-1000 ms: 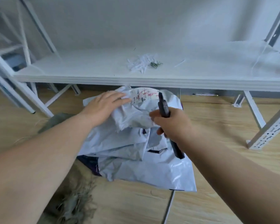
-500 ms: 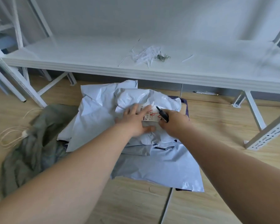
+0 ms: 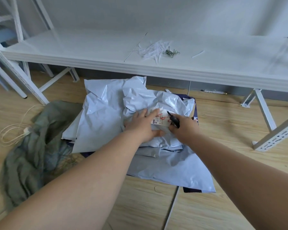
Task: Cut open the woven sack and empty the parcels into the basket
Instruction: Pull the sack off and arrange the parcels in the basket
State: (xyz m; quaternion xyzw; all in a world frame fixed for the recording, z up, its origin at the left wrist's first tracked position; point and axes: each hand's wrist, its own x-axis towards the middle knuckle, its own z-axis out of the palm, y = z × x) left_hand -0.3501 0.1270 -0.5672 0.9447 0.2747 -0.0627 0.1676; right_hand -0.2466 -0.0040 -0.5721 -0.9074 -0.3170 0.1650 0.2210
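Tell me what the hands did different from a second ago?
The right hand tipped its black pen from upright down onto the label, where red marks now show. The left hand slid onto the top parcel, pressing flat beside the label. The green sack on the floor and the scraps on the shelf stayed put.

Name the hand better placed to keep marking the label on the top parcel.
Right. The right hand holds the black pen, tip at the label; the left hand lies flat on the top parcel.

Both hands (image 3: 142,125) on labelled parcel (image 3: 158,103), pen (image 3: 174,119) in right.
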